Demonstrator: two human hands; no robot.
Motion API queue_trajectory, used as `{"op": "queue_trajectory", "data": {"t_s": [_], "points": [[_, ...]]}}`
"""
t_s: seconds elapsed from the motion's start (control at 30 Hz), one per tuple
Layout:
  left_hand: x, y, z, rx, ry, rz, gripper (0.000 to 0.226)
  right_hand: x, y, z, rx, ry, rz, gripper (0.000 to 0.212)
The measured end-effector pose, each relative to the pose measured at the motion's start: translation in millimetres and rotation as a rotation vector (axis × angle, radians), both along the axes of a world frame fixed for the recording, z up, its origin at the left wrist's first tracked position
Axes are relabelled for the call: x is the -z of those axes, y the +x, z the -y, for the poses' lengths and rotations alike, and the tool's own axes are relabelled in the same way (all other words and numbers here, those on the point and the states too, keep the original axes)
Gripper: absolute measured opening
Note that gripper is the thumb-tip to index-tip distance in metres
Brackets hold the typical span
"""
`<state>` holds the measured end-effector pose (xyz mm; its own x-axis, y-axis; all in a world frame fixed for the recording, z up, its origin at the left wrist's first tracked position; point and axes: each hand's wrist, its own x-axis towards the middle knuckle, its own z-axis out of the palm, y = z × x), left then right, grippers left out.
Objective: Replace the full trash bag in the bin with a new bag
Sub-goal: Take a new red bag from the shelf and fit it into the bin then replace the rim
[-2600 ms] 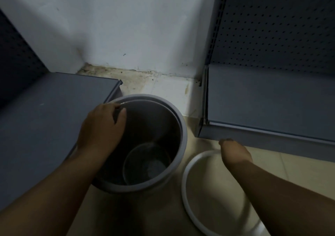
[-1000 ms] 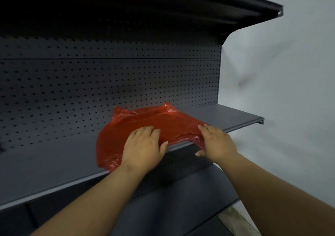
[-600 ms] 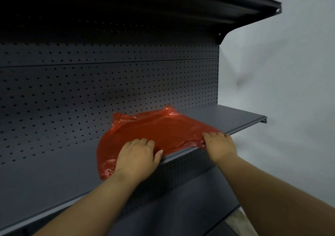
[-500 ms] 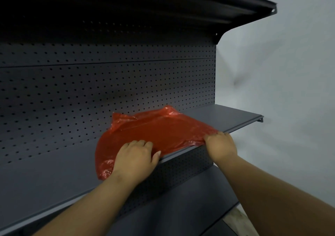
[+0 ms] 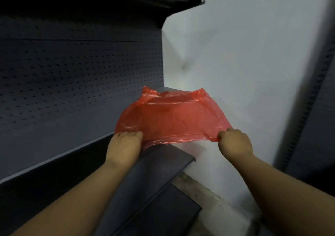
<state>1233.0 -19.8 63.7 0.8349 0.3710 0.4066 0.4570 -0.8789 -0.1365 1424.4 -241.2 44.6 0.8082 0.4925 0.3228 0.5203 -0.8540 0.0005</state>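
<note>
Mid-frame, the left hand and right hand each pinched a corner of the new red bag, off the shelf. No bin showed; lining it was left.

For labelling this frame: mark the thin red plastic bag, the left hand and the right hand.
thin red plastic bag [image 5: 172, 119], head view, middle of the sheet.
left hand [image 5: 125, 145], head view, back of the hand.
right hand [image 5: 235, 143], head view, back of the hand.

Dark perforated shelving stands against a pale wall.
</note>
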Motion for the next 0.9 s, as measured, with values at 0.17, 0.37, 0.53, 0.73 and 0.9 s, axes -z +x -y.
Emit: {"op": "queue_trajectory", "data": {"t_s": [0.17, 0.37, 0.53, 0.73, 0.9], "points": [[44.5, 44.0, 52.8, 0.114, -0.279, 0.059, 0.012, 39.3, 7.3, 83.6, 0.141, -0.009, -0.104, 0.037], [131.4, 80.3, 99.2, 0.106, -0.675, -0.085, 0.016, 103.7, 2.6, 146.8, 0.293, -0.015, -0.276, 0.031], [198.3, 88.2, 125.1, 0.065, -0.864, -0.146, 0.02, 164.2, -8.6, 165.7, 0.367, -0.096, -0.399, 0.032], [288.1, 93.9, 136.5, 0.021, -1.074, -0.183, 0.014, 238.8, -22.9, 151.2, 0.418, -0.14, -0.529, 0.034], [371.7, 88.7, 123.8, 0.003, -1.076, -0.31, 0.01, 303.4, -37.1, 128.7, 0.45, -0.22, -0.628, 0.035]]}}
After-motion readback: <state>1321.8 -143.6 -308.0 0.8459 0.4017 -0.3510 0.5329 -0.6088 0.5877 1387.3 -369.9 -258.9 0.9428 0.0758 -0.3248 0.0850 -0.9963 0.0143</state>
